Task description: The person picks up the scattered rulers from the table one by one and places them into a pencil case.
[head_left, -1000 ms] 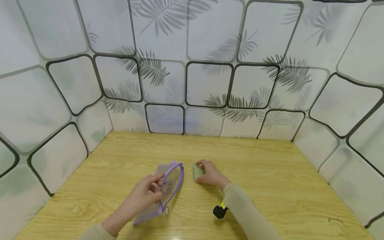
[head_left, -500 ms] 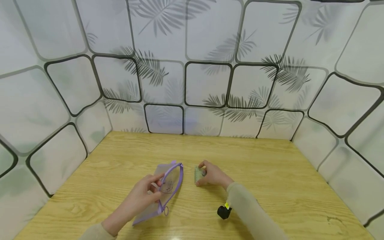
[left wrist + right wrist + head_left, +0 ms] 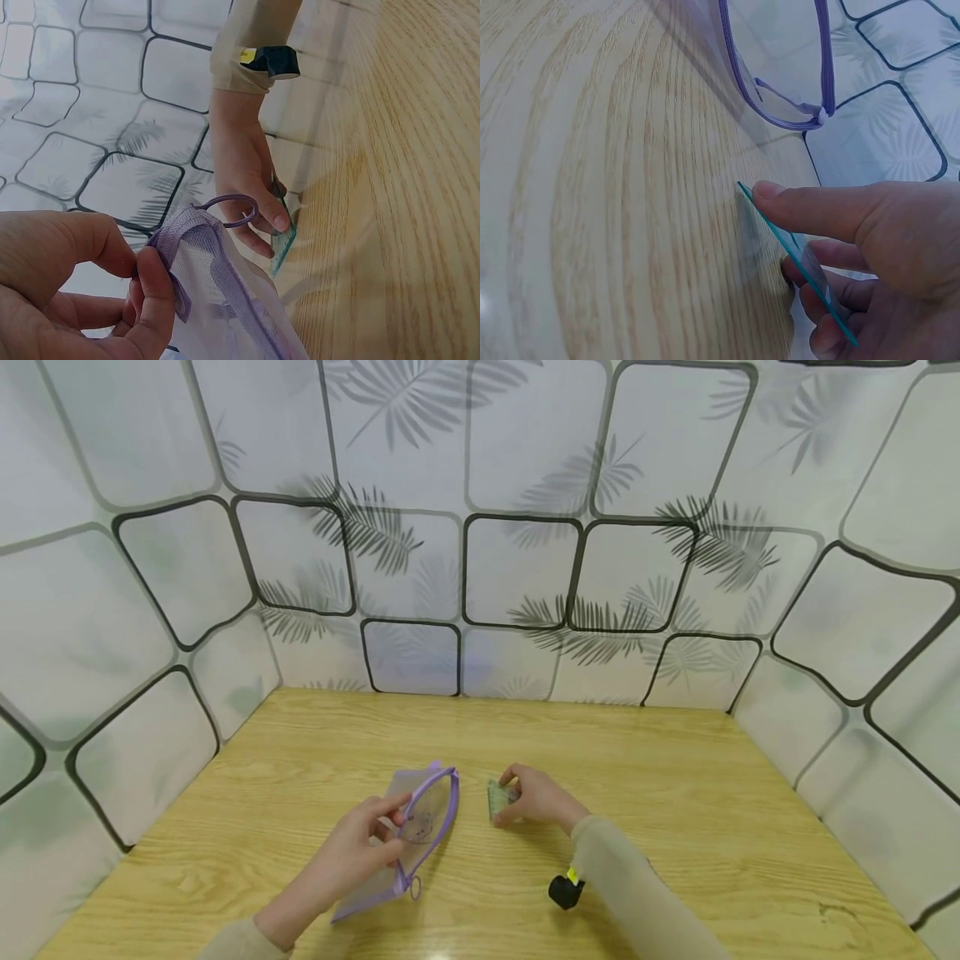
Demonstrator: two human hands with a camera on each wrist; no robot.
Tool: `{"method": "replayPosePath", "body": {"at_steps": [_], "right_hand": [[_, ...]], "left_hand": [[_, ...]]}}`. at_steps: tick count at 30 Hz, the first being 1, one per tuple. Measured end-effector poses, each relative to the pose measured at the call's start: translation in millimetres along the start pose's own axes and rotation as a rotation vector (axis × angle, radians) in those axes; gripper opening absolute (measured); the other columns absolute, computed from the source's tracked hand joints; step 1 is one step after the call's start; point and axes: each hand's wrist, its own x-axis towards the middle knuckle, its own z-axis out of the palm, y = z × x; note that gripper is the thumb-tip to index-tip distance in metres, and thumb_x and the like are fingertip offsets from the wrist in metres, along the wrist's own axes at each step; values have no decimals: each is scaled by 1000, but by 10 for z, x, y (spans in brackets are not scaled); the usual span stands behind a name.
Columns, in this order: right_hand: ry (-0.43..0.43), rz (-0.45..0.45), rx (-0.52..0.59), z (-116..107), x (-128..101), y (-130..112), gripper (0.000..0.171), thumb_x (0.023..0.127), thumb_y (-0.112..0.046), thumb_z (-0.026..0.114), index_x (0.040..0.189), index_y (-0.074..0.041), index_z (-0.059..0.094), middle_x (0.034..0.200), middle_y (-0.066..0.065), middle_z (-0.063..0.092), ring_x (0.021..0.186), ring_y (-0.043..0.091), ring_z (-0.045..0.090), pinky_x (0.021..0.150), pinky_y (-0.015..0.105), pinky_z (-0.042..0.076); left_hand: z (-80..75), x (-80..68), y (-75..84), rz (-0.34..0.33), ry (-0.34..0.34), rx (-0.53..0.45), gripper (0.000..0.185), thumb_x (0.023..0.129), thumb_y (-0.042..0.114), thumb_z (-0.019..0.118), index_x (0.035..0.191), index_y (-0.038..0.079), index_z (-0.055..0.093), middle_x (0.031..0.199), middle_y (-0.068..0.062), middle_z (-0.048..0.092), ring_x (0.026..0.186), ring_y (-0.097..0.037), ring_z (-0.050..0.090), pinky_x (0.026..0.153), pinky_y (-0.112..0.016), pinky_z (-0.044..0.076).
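Observation:
My left hand (image 3: pixel 360 843) pinches the purple rim of a see-through zipper pouch (image 3: pixel 420 827). The pouch's mouth gapes toward the right, and a purple ring pull (image 3: pixel 244 202) hangs at its near end. Some dark lines show on the pouch's side. Right of the mouth, my right hand (image 3: pixel 536 797) holds a thin, translucent green set square (image 3: pixel 495 797) between thumb and fingers. In the right wrist view, the set square (image 3: pixel 795 259) appears nearly edge-on, tilted, with the thumb along one face. The hand covers part of it.
Both hands are over a wood-grain table (image 3: pixel 637 760). A patterned curtain (image 3: pixel 517 568) with dark rounded frames and leaf prints encloses the back and sides. On the right wrist sits a black camera (image 3: pixel 566 891) with a yellow tag.
My right hand has shifted slightly right and toward me with the set square, whose tilt has changed. My left hand and the pouch stay in place.

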Motion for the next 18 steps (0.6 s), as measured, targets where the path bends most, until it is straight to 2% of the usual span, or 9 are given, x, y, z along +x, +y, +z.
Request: {"method": "replayPosePath", "body": {"at_steps": [5,12,18], "right_hand": [[26,-3,-8,-16,-25,6,45,78,-21,83,116,-8,64,103,7,62,92,18,57,79,36,53],[82,-8,34,-13,-29,41,29,83,-14,77,110,-4,70,98,6,69,87,15,62,70,30,56],[115,-63,13,-9,-34,85,22,86,-12,74,106,-5,72,99,6,71,90,17,65,74,31,57]], "left_hand": [[1,4,-5,-4,1,2,63,82,-4,62,141,-15,41,106,-20,52,77,-8,54,62,-22,60],[6,9,-8,-15,5,2,63,82,-5,62,142,-14,41,106,-19,52,77,-8,54,62,-23,60],[6,9,-8,-17,4,1,64,83,-4,62,142,-13,41,106,-19,52,77,-8,54,62,-26,61]]}}
